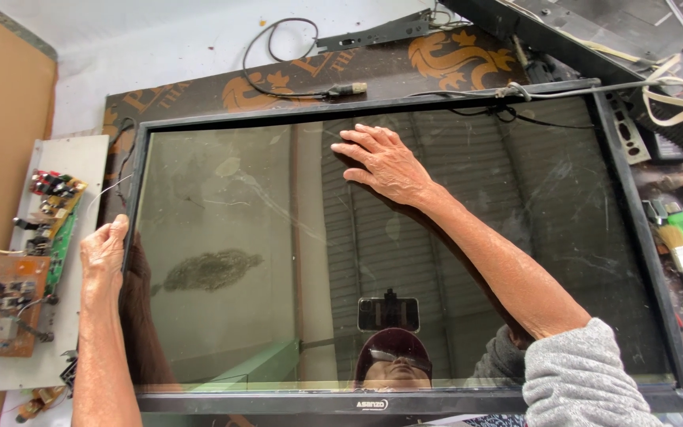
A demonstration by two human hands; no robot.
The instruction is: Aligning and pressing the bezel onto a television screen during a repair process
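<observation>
Cluttered repair bench underneath. I'm pressing right hand flat, open, on flat-screen panel lying face-up; left hand gripping its left bezel. Judging it stiff, fragile, slippery glass: holding frame edges safest.

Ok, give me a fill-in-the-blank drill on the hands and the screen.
1. The left hand grips the screen's ____ edge.
2. The right hand lies ____ on the glass.
3. Circuit boards sit to the screen's ____.
4. The right arm wears a ____ sleeve.

Missing: left; flat; left; grey
</observation>
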